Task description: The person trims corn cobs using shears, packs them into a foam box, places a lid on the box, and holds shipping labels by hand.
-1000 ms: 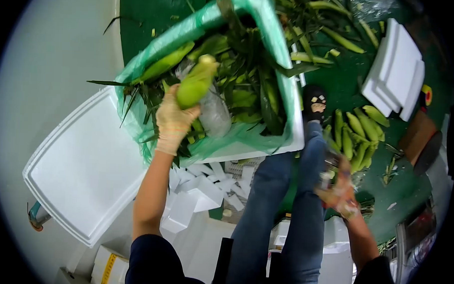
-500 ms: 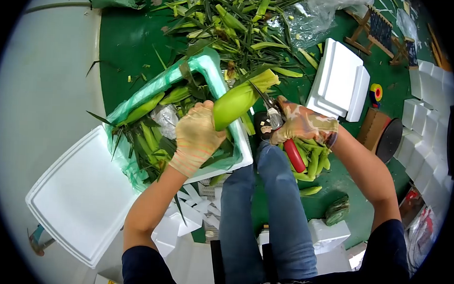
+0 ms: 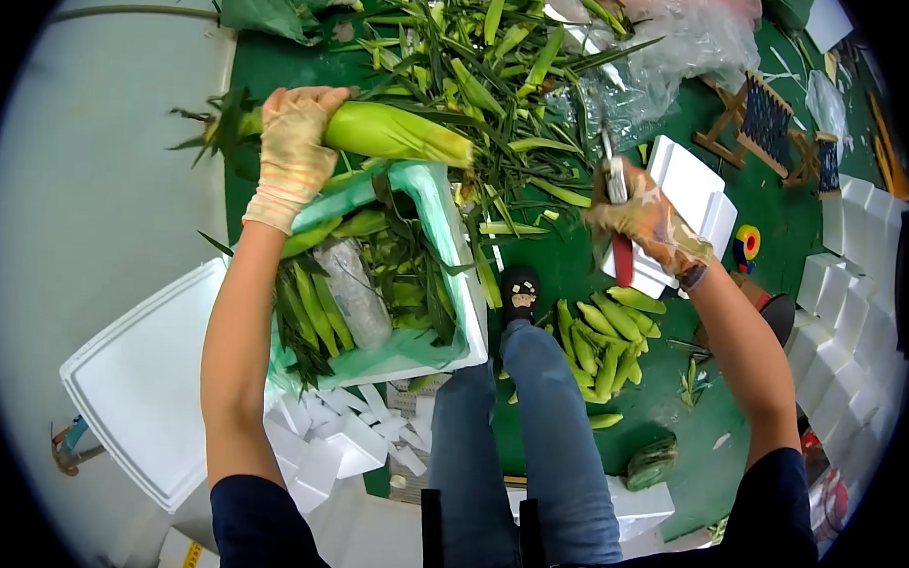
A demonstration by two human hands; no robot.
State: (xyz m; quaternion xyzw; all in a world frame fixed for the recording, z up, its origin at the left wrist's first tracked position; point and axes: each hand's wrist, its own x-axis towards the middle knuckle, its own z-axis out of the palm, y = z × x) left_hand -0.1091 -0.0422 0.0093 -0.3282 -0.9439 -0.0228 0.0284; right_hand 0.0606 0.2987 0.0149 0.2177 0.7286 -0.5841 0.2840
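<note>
My left hand (image 3: 297, 158), in a pale glove, grips a green ear of corn (image 3: 400, 134) in its husk, held level above the back edge of the box. The cut stem end points right and the leafy tip points left. My right hand (image 3: 642, 215), in a patterned glove, is closed around red-handled pruning shears (image 3: 622, 255), away from the corn, with the blades upward. Below my left hand stands a white foam box (image 3: 473, 325) lined with green plastic. It holds more corn and a wrapped clear bundle (image 3: 356, 293).
Loose husks (image 3: 482, 75) lie on the green floor at the back. A pile of trimmed corn (image 3: 608, 339) is right of my foot. A large white lid (image 3: 146, 373) leans at the left. Foam lids (image 3: 690, 192) and a tape roll (image 3: 746, 242) are at the right.
The left hand has carried the corn left and back, turning its stem end right. My right hand has moved right, and the shears are now apart from the corn.
</note>
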